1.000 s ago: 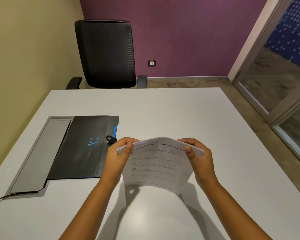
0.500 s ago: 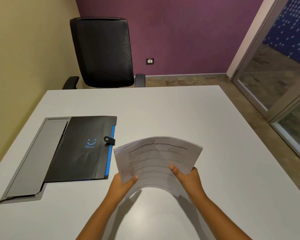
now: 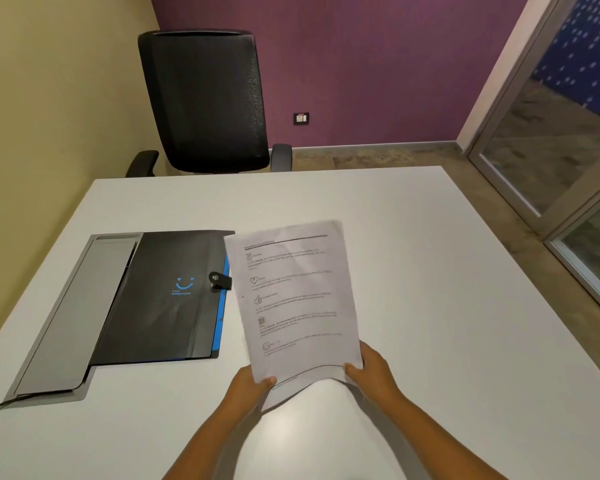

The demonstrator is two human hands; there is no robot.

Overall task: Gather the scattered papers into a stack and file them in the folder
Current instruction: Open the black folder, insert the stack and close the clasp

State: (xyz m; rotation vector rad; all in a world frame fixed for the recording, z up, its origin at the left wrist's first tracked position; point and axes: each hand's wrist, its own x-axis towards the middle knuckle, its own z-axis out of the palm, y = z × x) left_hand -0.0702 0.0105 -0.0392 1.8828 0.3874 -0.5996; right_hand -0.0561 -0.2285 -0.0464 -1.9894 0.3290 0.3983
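Both hands, left hand (image 3: 253, 382) and right hand (image 3: 369, 370), pinch the gathered papers (image 3: 293, 299) by the near edge; filing next likely means unclasping the closed folder (image 3: 160, 299).

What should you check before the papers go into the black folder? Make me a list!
1. Papers stacked together: ok.
2. Left hand has a grip on the bottom edge: ok.
3. Right hand has a grip too: ok.
4. Folder open: not ok, the flap lies shut.
5. Clasp undone: cannot tell.
6. No loose sheets left on the table: ok.
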